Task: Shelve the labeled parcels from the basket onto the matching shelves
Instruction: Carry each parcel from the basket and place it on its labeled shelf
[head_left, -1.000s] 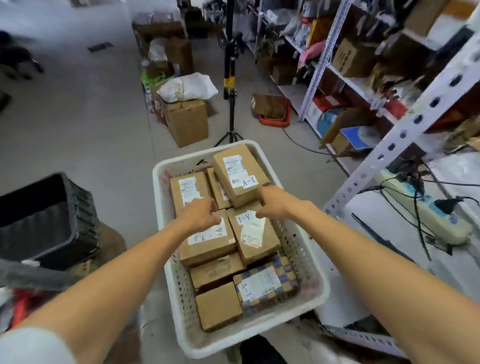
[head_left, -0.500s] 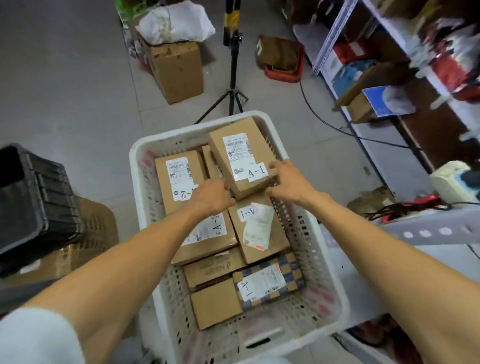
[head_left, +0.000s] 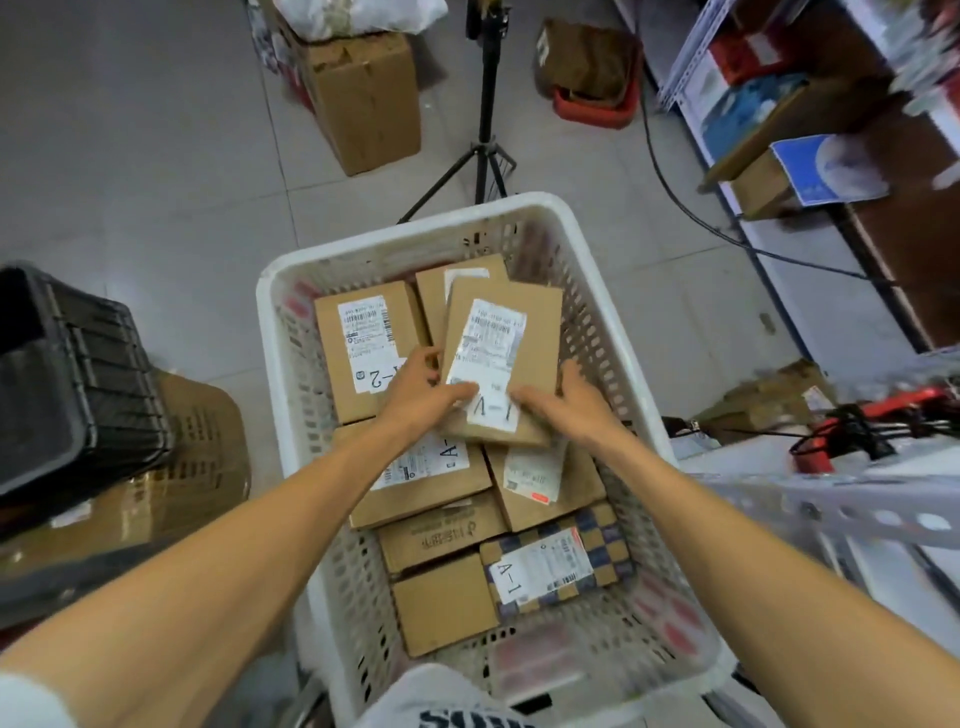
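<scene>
Both hands grip the A-1 parcel (head_left: 498, 338), which lies tilted on top of the pile in the white basket (head_left: 415, 236). The left hand (head_left: 415, 389) pinches its near-left corner with the thumb on the label; the right hand (head_left: 569, 402) curls round the near-right edge. Recommended — lift straight up with the label facing up, clearing the A-2 parcel (head_left: 363, 353) beside it before turning to the shelving (head_left: 688, 62). Not verifiable: the fingers beneath the parcel and any shelf markings — the right side is blurred.

Blurred shelf upright (head_left: 857, 512); black crate (head_left: 67, 374) edge-cropped
</scene>
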